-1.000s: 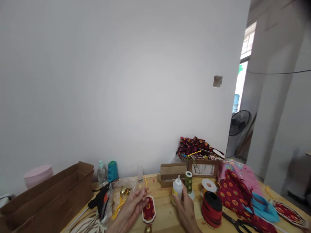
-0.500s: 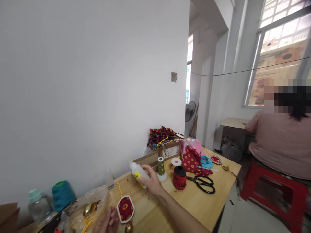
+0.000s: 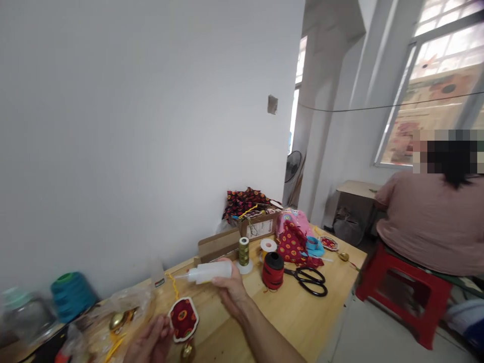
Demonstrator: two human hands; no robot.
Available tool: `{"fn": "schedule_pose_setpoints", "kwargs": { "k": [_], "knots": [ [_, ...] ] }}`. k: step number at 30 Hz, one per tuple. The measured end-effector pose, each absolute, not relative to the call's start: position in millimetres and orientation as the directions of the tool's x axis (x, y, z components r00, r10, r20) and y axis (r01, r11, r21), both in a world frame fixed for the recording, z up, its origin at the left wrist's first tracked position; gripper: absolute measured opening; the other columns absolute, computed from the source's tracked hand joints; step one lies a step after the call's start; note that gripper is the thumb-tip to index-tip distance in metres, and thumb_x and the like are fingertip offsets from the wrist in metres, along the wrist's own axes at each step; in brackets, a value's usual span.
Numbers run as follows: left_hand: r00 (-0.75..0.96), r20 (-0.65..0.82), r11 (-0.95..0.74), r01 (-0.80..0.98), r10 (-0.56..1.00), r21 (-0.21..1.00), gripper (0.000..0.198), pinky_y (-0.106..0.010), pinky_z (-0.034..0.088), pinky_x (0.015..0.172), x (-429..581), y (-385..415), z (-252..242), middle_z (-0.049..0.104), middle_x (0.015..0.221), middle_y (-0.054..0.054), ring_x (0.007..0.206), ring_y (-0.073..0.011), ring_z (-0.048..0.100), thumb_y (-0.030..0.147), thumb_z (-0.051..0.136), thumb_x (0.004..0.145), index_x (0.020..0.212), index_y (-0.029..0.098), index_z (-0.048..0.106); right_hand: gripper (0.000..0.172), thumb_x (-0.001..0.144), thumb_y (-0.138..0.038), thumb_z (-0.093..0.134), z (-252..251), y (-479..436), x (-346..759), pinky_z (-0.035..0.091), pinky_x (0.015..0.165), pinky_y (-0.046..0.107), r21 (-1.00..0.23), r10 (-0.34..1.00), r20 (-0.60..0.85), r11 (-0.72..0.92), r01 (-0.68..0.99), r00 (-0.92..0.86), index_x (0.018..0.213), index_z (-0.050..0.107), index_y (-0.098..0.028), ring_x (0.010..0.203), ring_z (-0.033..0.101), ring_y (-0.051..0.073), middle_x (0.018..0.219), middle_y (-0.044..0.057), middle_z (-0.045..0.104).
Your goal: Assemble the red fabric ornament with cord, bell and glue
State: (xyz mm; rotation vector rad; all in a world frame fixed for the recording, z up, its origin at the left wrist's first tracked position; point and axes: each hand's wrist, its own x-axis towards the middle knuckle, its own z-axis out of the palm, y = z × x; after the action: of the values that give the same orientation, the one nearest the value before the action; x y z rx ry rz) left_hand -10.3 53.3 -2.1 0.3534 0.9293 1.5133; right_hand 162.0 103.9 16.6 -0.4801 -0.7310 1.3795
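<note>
My right hand (image 3: 231, 289) is closed round a white glue bottle (image 3: 207, 273), held on its side with the nozzle pointing left, above the wooden table (image 3: 302, 312). Below the nozzle lies a small red patterned fabric piece with a white rim (image 3: 183, 318), a brass bell (image 3: 186, 351) at its lower end. My left hand (image 3: 148, 343) sits at the bottom edge, its fingertips resting against the left side of that fabric piece; the fingers look loosely bent.
On the table stand a green thread spool (image 3: 244, 251), a red cord spool (image 3: 273, 269), black scissors (image 3: 309, 280), a cardboard box (image 3: 219, 243) and patterned fabric (image 3: 295, 241). A teal spool (image 3: 71, 296) stands at left. Another person (image 3: 434, 222) sits on a red stool (image 3: 408, 295) at right.
My right hand picked the glue bottle up off the table and tipped it sideways toward the fabric piece. The view swung right, bringing the seated person in.
</note>
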Motion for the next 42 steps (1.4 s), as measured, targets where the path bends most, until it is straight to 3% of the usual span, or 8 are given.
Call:
{"fn": "schedule_pose_setpoints", "kwargs": {
  "k": [6,10,15,21,28,32,36,42],
  "knots": [
    [-0.145,-0.167,0.011,-0.723,0.975,0.691,0.025,-0.014,0.044,0.037,-10.2,46.8,0.8,0.047,0.043,0.008,0.035,-0.0029,0.042,0.027,0.074,0.054,0.053,0.016,0.052,0.025,0.064,-0.037,0.066,13.9,101.1,160.5,0.024,0.031,0.011,-0.586,0.998,0.051,0.001,-0.811,-0.036,0.074,0.052,-0.019,0.035,0.033,0.001,0.059,-0.007,0.053],
    [-0.133,-0.142,0.004,-0.717,0.981,0.697,0.026,-0.016,0.042,0.038,-11.1,44.1,4.4,0.045,0.046,0.008,0.038,-0.0041,0.041,0.03,0.072,0.057,0.056,0.016,0.05,0.021,0.067,-0.036,0.063,14.6,96.8,159.5,0.033,0.034,0.014,-0.555,0.996,-0.001,-0.072,-0.829,-0.086,0.067,0.053,-0.017,0.038,0.04,0.004,0.063,-0.003,0.058],
    [-0.167,-0.128,-0.03,-0.715,0.978,0.699,0.025,-0.015,0.044,0.043,-10.5,46.7,1.7,0.05,0.056,0.007,0.045,-0.0037,0.045,0.024,0.075,0.054,0.062,0.016,0.054,0.027,0.052,-0.018,0.075,15.5,93.2,155.3,0.041,0.044,0.015,-0.566,0.998,0.013,-0.047,-0.823,-0.066,0.063,0.051,-0.018,0.047,0.048,0.005,0.058,-0.006,0.055],
    [-0.184,-0.126,-0.049,-0.728,0.975,0.683,0.018,-0.014,0.045,0.044,-12.0,49.6,-0.6,0.051,0.056,0.006,0.044,-0.0033,0.046,0.022,0.071,0.059,0.064,0.015,0.056,0.024,0.067,-0.037,0.063,16.2,94.5,152.5,0.036,0.037,0.016,-0.627,1.0,0.013,0.008,-0.779,-0.001,0.072,0.049,-0.019,0.046,0.049,0.006,0.068,-0.003,0.06],
    [-0.193,-0.115,-0.071,-0.75,0.975,0.658,0.023,-0.015,0.046,0.045,-13.0,50.0,-0.4,0.047,0.049,0.007,0.041,-0.0035,0.043,0.021,0.058,0.073,0.054,0.016,0.046,0.03,0.065,-0.039,0.064,28.1,94.4,132.5,0.039,0.038,0.02,-0.822,0.997,0.076,0.077,-0.564,0.025,0.078,0.047,-0.018,0.038,0.05,0.009,0.059,-0.002,0.06],
    [-0.202,-0.095,-0.089,-0.74,0.975,0.667,0.021,-0.014,0.044,0.045,-10.6,49.0,2.3,0.048,0.05,0.007,0.042,-0.0036,0.043,0.025,0.064,0.068,0.056,0.016,0.049,0.037,0.055,-0.024,0.072,30.5,95.5,118.1,0.042,0.044,0.02,-0.897,0.981,0.166,0.192,-0.398,0.099,0.083,0.049,-0.019,0.051,0.054,0.011,0.066,-0.002,0.06],
    [-0.222,-0.091,-0.1,-0.72,0.971,0.687,0.023,-0.015,0.045,0.048,-8.4,49.0,1.3,0.05,0.053,0.006,0.045,-0.004,0.045,0.028,0.071,0.06,0.059,0.016,0.051,0.036,0.059,-0.025,0.068,15.9,89.5,110.8,0.045,0.056,0.023,-0.927,0.961,0.233,0.265,-0.267,0.148,0.09,0.05,-0.019,0.067,0.056,0.014,0.076,0.0,0.06],
    [-0.254,-0.117,-0.092,-0.682,0.96,0.725,0.018,-0.015,0.048,0.057,-8.5,50.9,-6.2,0.055,0.059,0.006,0.056,-0.0067,0.052,0.027,0.071,0.06,0.065,0.017,0.056,0.03,0.061,-0.03,0.066,-1.5,85.5,110.7,0.045,0.055,0.024,-0.927,0.915,0.374,0.373,0.034,0.154,0.084,0.049,-0.019,0.063,0.054,0.014,0.071,-0.001,0.057]
  ]
}}
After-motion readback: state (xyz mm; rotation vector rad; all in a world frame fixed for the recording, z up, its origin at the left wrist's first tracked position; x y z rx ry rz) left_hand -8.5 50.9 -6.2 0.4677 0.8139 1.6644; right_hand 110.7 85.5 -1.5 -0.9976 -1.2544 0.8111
